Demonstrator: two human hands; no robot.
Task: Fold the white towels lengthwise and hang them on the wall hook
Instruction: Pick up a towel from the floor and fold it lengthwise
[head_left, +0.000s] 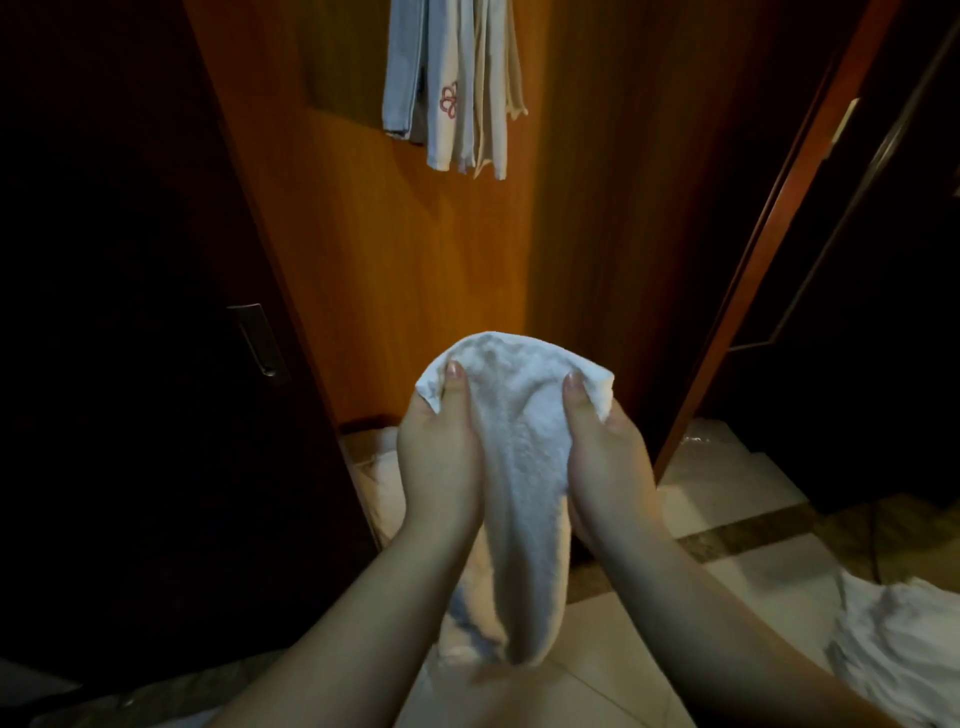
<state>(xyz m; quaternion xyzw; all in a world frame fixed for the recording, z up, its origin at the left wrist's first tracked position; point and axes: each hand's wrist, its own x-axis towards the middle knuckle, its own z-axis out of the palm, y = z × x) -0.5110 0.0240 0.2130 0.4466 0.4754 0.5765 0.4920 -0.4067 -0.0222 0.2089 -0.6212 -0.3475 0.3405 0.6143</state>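
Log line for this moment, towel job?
left hand: grips white towel | right hand: grips it | hung towels: above | state: unhung

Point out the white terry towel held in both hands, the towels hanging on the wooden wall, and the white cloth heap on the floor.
white terry towel (511, 467), head view, middle.
hanging towels (457, 83), head view, middle.
white cloth heap (904, 644), head view, centre.
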